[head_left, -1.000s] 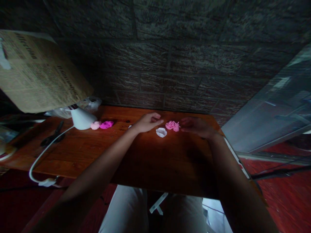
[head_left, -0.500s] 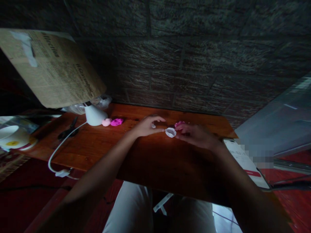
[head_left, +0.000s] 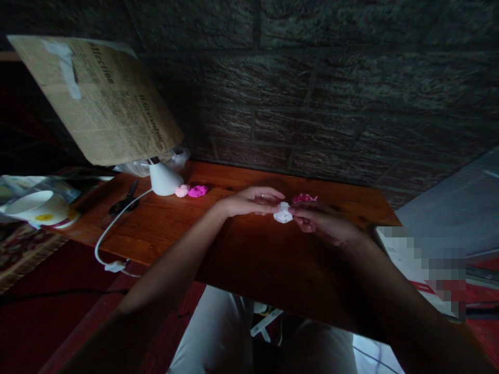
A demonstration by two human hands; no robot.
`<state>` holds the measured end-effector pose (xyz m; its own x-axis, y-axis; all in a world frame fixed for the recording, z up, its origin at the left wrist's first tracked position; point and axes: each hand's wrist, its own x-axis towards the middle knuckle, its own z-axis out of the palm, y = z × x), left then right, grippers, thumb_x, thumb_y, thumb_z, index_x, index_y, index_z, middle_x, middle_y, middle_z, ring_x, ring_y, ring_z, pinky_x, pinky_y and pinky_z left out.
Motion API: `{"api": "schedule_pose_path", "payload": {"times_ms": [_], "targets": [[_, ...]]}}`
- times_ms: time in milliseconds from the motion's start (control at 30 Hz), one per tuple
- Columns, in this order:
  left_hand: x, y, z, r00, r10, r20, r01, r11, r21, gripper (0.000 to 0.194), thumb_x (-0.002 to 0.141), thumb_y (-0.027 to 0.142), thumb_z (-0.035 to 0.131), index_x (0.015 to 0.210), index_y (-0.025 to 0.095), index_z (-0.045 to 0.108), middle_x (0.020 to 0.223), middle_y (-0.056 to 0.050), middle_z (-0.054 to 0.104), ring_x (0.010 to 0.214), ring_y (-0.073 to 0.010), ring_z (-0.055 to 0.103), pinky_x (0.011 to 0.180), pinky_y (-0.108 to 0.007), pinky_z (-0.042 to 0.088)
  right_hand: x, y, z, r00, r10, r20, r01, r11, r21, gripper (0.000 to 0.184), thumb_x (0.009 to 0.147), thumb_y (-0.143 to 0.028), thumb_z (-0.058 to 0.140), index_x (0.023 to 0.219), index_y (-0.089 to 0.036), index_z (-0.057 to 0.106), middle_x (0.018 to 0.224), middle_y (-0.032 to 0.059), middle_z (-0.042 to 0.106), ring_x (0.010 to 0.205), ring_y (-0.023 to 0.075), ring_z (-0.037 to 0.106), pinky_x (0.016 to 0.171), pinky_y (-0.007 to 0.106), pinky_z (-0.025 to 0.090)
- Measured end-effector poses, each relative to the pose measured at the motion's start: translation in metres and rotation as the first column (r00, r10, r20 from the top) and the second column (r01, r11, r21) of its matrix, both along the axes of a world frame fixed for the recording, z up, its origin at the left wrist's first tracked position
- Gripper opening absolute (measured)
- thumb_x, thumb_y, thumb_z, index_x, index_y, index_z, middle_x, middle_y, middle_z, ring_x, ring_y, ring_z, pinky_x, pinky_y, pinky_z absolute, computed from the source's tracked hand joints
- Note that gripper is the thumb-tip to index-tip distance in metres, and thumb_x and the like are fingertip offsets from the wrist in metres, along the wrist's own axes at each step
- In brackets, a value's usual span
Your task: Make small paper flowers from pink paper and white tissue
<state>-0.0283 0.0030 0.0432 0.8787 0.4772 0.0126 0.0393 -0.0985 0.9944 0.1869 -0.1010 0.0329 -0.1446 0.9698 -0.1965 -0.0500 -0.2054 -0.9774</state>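
A small white piece, shaped like a shallow cup with a ruffled edge [head_left: 283, 213], is tilted up between my two hands just over the table. My left hand [head_left: 251, 201] meets its left side with the thumb, the fingers stretched along behind it; a ring shows on one finger. On the right, my right hand [head_left: 317, 218] pinches its edge between thumb and fingers. Behind the right hand lies a crinkled pink clump [head_left: 304, 198], partly hidden by that hand.
A pale pink lump [head_left: 182, 190] and a magenta lump [head_left: 198, 191] lie beside a white lamp base [head_left: 163, 179] under a newsprint shade [head_left: 113, 104]. Farther left are black scissors [head_left: 127, 201], a white cup [head_left: 35, 208] and a lamp cord [head_left: 102, 236]. A brick wall [head_left: 273, 104] bounds the table.
My right hand has moved from the pink clump to the white piece. Both hands have closed in on that piece, and it has been lifted and tilted. The view has shifted left.
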Motion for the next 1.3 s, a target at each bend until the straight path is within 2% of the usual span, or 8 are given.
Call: {"api": "schedule_pose_path", "payload": {"times_ms": [200, 433, 667, 833, 933, 1000, 1067, 1300], "targets": [[0.007, -0.001, -0.007, 0.999, 0.017, -0.044, -0.026, 0.978, -0.209, 0.041, 0.071, 0.021, 0.080, 0.112, 0.017, 0.074, 0.084, -0.003, 0.070, 0.064, -0.0061, 0.053, 0.053, -0.017, 0.037, -0.004, 0.002, -0.004, 0.967, 0.050, -0.251, -0.105, 0.972, -0.210, 0.040, 0.068, -0.040, 0.086, 0.069, -0.020, 0.052, 0.058, -0.0083, 0.043, 0.049, 0.0052, 0.027, 0.046, 0.023, 0.021], [0.013, 0.004, -0.014, 0.999, 0.051, -0.003, -0.047, 0.890, -0.453, 0.039, 0.075, 0.019, 0.076, 0.114, 0.018, 0.074, 0.067, 0.002, 0.058, 0.051, -0.0026, 0.034, 0.045, -0.017, 0.024, -0.002, 0.001, -0.001, 0.955, 0.121, -0.271, -0.164, 0.976, -0.141, 0.044, 0.076, -0.046, 0.081, 0.066, -0.023, 0.045, 0.052, -0.0111, 0.029, 0.047, 0.0068, 0.015, 0.045, 0.024, 0.019], [0.016, 0.003, -0.016, 0.999, 0.047, -0.003, -0.044, 0.894, -0.446, 0.031, 0.080, 0.020, 0.074, 0.111, 0.018, 0.074, 0.065, 0.003, 0.053, 0.049, -0.0030, 0.030, 0.045, -0.020, 0.023, -0.004, 0.002, -0.004, 0.942, 0.110, -0.316, -0.150, 0.983, -0.103, 0.044, 0.079, -0.043, 0.080, 0.065, -0.023, 0.044, 0.053, -0.0106, 0.027, 0.049, 0.0075, 0.013, 0.045, 0.024, 0.020], [0.012, 0.009, -0.020, 0.996, 0.037, -0.080, -0.057, 0.963, -0.262, 0.033, 0.082, 0.033, 0.074, 0.111, 0.016, 0.072, 0.076, 0.000, 0.062, 0.054, -0.0047, 0.040, 0.051, -0.022, 0.028, -0.002, 0.004, -0.011, 0.944, 0.135, -0.302, -0.177, 0.977, -0.117, 0.047, 0.081, -0.045, 0.078, 0.062, -0.021, 0.042, 0.054, -0.0100, 0.028, 0.048, 0.0062, 0.016, 0.045, 0.023, 0.022], [0.002, 0.021, -0.022, 0.974, 0.182, -0.134, -0.177, 0.983, 0.049, 0.033, 0.085, 0.038, 0.070, 0.109, 0.015, 0.070, 0.090, -0.005, 0.069, 0.062, -0.0072, 0.049, 0.058, -0.023, 0.036, 0.001, 0.006, -0.016, 0.944, 0.176, -0.280, -0.231, 0.957, -0.177, 0.047, 0.079, -0.046, 0.079, 0.061, -0.020, 0.043, 0.054, -0.0097, 0.031, 0.047, 0.0051, 0.017, 0.042, 0.022, 0.017], [-0.006, 0.030, -0.023, 0.913, 0.400, -0.076, -0.345, 0.859, 0.378, 0.027, 0.083, 0.035, 0.070, 0.099, 0.013, 0.071, 0.090, -0.006, 0.070, 0.070, -0.0103, 0.056, 0.064, -0.024, 0.041, 0.003, 0.007, -0.017, 0.946, 0.203, -0.252, -0.259, 0.942, -0.215, 0.049, 0.076, -0.047, 0.081, 0.059, -0.020, 0.043, 0.053, -0.0097, 0.032, 0.046, 0.0044, 0.017, 0.041, 0.021, 0.014], [-0.015, 0.038, -0.023, 0.876, 0.465, -0.124, -0.297, 0.726, 0.620, 0.029, 0.081, 0.035, 0.073, 0.101, 0.014, 0.072, 0.094, -0.007, 0.072, 0.078, -0.0135, 0.060, 0.071, -0.025, 0.043, 0.004, 0.007, -0.016, 0.956, 0.219, -0.194, -0.263, 0.934, -0.241, 0.050, 0.074, -0.049, 0.082, 0.058, -0.020, 0.044, 0.052, -0.0093, 0.034, 0.045, 0.0041, 0.019, 0.040, 0.021, 0.012], [-0.028, 0.039, -0.011, 0.797, 0.401, -0.453, -0.022, 0.768, 0.640, 0.034, 0.079, 0.033, 0.070, 0.107, 0.013, 0.072, 0.102, -0.009, 0.075, 0.087, -0.0176, 0.067, 0.075, -0.026, 0.045, 0.006, 0.003, -0.009, 0.971, 0.100, 0.216, -0.049, 0.971, -0.232, 0.044, 0.076, -0.057, 0.076, 0.066, -0.018, 0.057, 0.058, -0.0041, 0.052, 0.046, 0.0047, 0.037, 0.040, 0.018, 0.021]]}}
